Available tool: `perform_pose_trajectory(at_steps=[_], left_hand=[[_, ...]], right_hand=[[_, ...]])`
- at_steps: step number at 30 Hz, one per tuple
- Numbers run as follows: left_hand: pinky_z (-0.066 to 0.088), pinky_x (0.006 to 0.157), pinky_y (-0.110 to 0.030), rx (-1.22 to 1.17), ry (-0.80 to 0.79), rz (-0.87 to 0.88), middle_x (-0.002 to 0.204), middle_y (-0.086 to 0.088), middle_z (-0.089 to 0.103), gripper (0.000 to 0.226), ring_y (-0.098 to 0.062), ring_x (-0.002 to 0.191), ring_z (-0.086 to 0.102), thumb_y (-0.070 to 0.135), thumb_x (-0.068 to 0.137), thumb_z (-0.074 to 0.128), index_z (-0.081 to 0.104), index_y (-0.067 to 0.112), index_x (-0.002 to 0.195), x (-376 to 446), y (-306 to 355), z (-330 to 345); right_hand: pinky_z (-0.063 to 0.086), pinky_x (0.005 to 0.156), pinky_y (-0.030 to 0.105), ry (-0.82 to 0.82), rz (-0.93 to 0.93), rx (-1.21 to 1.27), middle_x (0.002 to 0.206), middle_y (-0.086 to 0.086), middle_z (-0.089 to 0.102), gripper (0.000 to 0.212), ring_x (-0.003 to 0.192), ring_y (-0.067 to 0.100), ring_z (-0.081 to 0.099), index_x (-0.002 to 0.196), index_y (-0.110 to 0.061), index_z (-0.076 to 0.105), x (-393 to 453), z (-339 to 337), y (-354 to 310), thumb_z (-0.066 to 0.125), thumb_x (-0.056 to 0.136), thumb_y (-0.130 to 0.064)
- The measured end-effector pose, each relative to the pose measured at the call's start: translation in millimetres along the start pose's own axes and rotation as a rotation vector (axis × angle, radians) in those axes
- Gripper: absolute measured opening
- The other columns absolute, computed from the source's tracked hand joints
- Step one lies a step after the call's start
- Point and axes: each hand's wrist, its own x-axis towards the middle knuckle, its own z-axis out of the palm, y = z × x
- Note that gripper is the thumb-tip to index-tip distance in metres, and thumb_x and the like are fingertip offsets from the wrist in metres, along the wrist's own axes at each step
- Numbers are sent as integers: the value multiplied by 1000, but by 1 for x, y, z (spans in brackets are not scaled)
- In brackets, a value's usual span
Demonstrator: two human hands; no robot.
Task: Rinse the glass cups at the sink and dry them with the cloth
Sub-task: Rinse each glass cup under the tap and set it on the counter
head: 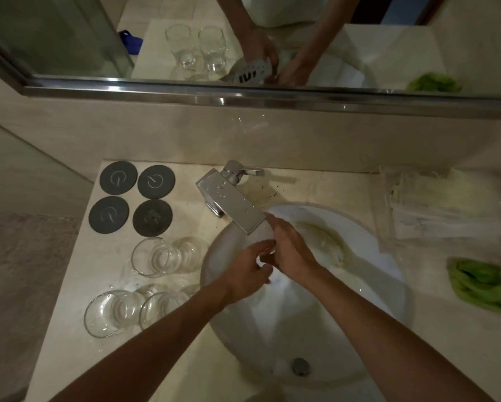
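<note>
A clear glass cup (262,232) is held under the spout of the chrome faucet (232,201), over the white sink (374,265). My right hand (291,252) grips the cup from the right. My left hand (248,275) holds its lower end from the left, fingertips on the glass. The cup is blurred and partly hidden by both hands. Three more glass cups stand on the counter left of the sink: one (156,256) nearer the wall and two (107,313) (163,309) side by side in front. A crumpled green cloth (484,285) lies on the counter at the far right.
Four dark round coasters (133,198) lie at the back left of the counter. A pile of white plastic wrapping (446,204) sits at the back right. The sink drain (300,366) is near the front. A mirror (243,39) runs along the wall behind.
</note>
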Motion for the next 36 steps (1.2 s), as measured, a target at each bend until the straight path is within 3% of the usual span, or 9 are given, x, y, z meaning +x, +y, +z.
perform_pose_trajectory(at_steps=[3, 8, 11, 15, 19, 23, 25, 32, 36], left_hand=[[49, 92, -30, 610, 15, 152, 150, 3, 39, 51, -21, 111, 59, 9, 91, 54, 48, 22, 140, -5, -16, -17], [37, 110, -48, 1332, 21, 451, 165, -1, 11, 63, -34, 141, 32, 10, 84, 64, 45, 24, 143, 0, -30, -41], [43, 108, -45, 1034, 199, 466, 155, -6, 39, 74, -29, 134, 41, 19, 70, 71, 50, 20, 141, -4, -37, -36], [52, 85, -20, 140, 286, 93, 139, 9, 42, 93, -12, 112, 55, 20, 80, 76, 19, 21, 154, -16, -42, -7], [56, 85, -26, -146, 239, -13, 122, 6, 61, 80, -11, 106, 65, 14, 73, 85, 38, 32, 135, 2, -45, 6], [47, 68, -6, -198, 385, -20, 104, 7, 64, 70, 11, 91, 62, -1, 65, 87, 52, 9, 124, 7, -20, -1], [44, 62, -6, -100, 446, -22, 93, 18, 61, 64, 20, 79, 57, 6, 64, 87, 54, 23, 116, 5, -20, -7], [56, 81, -33, 92, 380, -12, 112, 18, 59, 83, -9, 99, 61, 29, 49, 85, 48, 42, 122, 3, -27, -22], [57, 80, -45, 74, 264, 17, 110, 6, 66, 76, -17, 99, 66, 21, 52, 80, 53, 29, 123, 8, -32, -27]], right_hand=[[54, 91, 34, -30, 64, -19, 128, -1, 57, 85, 117, 16, 54, 143, -33, 38, -2, 13, 17, 83, 72, -21], [52, 82, 24, -184, 97, 173, 121, -11, 56, 86, 110, 12, 56, 140, -42, 35, -9, 6, 23, 80, 70, -19], [47, 76, 17, -41, 237, 396, 115, -13, 54, 83, 103, 10, 56, 134, -38, 39, -14, 7, 12, 86, 69, -17], [47, 78, 18, 106, 446, 752, 105, -20, 45, 79, 97, 1, 52, 130, -35, 38, -18, 6, -6, 87, 72, -14], [56, 93, 36, 45, 496, 994, 115, -13, 54, 75, 107, 9, 60, 128, -35, 47, -22, 12, -16, 90, 69, -18], [57, 89, 33, -80, 532, 1143, 121, -5, 66, 31, 110, 12, 65, 118, -40, 59, -17, 12, -25, 68, 89, -47], [57, 90, 37, -46, 514, 1091, 109, -8, 71, 15, 106, 14, 67, 108, -36, 66, -13, 2, -26, 54, 100, -40], [51, 62, 26, 0, 199, 211, 90, 14, 69, 13, 78, 26, 66, 91, -3, 71, 24, -10, -21, 66, 90, -15], [51, 47, 26, -120, 429, 426, 72, 11, 67, 11, 58, 29, 69, 92, 0, 70, 33, -19, -24, 60, 93, -5]])
